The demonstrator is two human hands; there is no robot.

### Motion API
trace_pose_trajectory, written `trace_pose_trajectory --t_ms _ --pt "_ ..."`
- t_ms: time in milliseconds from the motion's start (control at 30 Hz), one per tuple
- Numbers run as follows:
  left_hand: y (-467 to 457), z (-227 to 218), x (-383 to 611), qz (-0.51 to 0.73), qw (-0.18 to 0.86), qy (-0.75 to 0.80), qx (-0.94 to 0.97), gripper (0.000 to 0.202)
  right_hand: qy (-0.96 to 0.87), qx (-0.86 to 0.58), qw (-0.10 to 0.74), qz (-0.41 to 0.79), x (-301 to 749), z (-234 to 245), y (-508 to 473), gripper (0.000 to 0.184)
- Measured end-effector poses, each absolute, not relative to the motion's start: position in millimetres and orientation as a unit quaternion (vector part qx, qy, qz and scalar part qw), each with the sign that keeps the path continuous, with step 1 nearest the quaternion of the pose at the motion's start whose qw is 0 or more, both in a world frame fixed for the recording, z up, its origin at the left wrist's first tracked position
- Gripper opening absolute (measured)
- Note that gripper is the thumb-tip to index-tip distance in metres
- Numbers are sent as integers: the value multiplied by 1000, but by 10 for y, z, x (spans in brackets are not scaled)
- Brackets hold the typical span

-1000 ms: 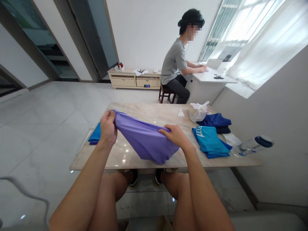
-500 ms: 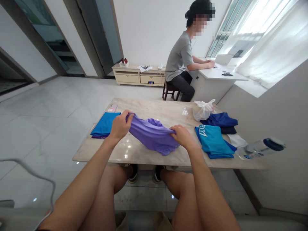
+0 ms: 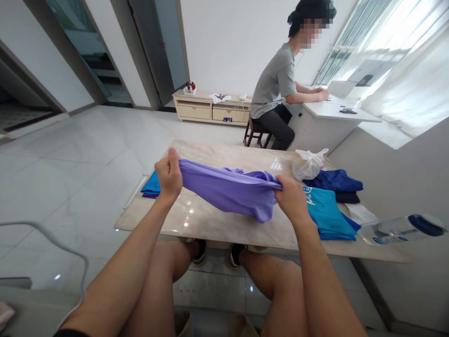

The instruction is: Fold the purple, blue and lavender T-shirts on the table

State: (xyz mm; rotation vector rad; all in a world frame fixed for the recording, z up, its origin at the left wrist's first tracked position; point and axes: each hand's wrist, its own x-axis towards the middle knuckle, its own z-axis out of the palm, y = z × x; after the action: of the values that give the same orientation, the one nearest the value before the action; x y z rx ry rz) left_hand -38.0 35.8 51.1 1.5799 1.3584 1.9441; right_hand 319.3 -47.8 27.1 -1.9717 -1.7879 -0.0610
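A light purple garment is stretched between my two hands above the marble-patterned table; its exact kind is hard to make out from its bunched shape. My left hand is closed on its left end, thumb pointing up. On the opposite end, my right hand grips the fabric in a fist. Partly hidden behind my left hand lies a folded blue cloth with a darker purple one under it. Close to my right forearm is a stack topped by a folded teal garment with white lettering.
A tied white plastic bag and folded navy clothes sit at the table's right. A clear bottle with a blue lid is at the right edge. Beyond, a person sits at a white desk.
My hands have moved farther apart, pulling the purple garment wider and tauter and lifting it a little. My left hand has turned thumb up. The view has shifted slightly.
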Motion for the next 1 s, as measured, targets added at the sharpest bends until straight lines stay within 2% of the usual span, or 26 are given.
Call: trace_pose_trajectory --t_ms 67,133,233,333,433,533,600,633,700,800,933,1000 --pt "354 517 -455 619 134 507 585 65 -676 -722 128 67 3150 246 -481 35" --pt "348 507 -517 568 92 548 607 63 -677 -724 87 99 3100 254 -493 35" --pt "349 478 -558 495 -7 621 608 53 -649 -746 136 56 3002 330 -500 38" --pt "341 423 -460 384 -53 634 669 31 -639 -744 193 29 2847 396 -461 42" --pt "282 334 -173 316 48 526 789 19 -661 -719 211 43 2643 393 -390 44" --pt "173 244 209 265 155 418 855 39 -693 -683 222 62 2459 356 -327 47" --pt "101 211 422 243 178 403 864 54 -717 -651 240 74 2377 337 -309 52" --pt "74 206 498 236 184 414 860 56 -727 -635 250 78 2350 331 -307 54" --pt "55 211 583 222 191 456 840 44 -739 -612 272 77 2317 325 -306 55" --pt "108 222 569 232 183 514 805 22 -713 -614 336 43 2313 336 -280 45" --pt "242 178 420 314 223 537 751 19 -616 -642 457 -10 2342 353 -181 28" --pt "307 139 344 367 265 544 706 21 -586 -646 488 26 2318 332 -131 22"
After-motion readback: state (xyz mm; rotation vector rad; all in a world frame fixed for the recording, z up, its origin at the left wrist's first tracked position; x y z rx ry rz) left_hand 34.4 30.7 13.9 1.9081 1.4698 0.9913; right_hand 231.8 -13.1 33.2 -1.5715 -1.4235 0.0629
